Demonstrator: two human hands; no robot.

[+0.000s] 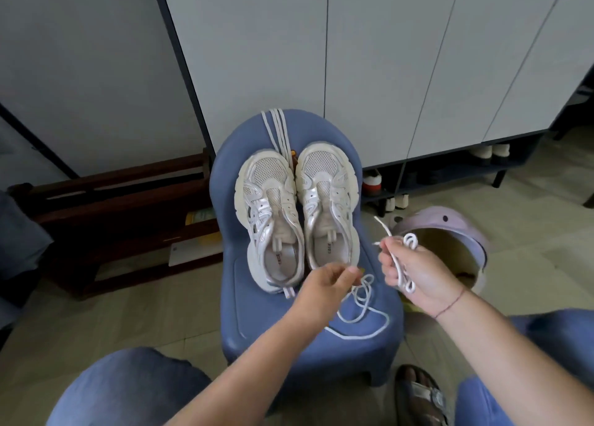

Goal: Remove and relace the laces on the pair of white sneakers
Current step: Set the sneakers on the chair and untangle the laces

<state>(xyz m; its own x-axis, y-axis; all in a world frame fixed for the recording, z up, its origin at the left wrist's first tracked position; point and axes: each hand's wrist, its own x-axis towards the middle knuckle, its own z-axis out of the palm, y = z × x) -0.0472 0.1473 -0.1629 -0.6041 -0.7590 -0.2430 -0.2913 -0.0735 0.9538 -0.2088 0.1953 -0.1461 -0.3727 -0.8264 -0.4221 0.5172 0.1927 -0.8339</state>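
Sneakers unlaced, side by side on blue stool (257, 329), toes far. Right hand (414, 271) clenches bunched lace (363, 313); lace tip (381, 223) points far-left at right-side sneaker (328, 207), just beside. Left hand (328, 284) pinches slack looping on near seat.

Tiny insole (328, 248) print, illegible.

Head-worn view, facing forward and down, close over blue stool (315, 339)
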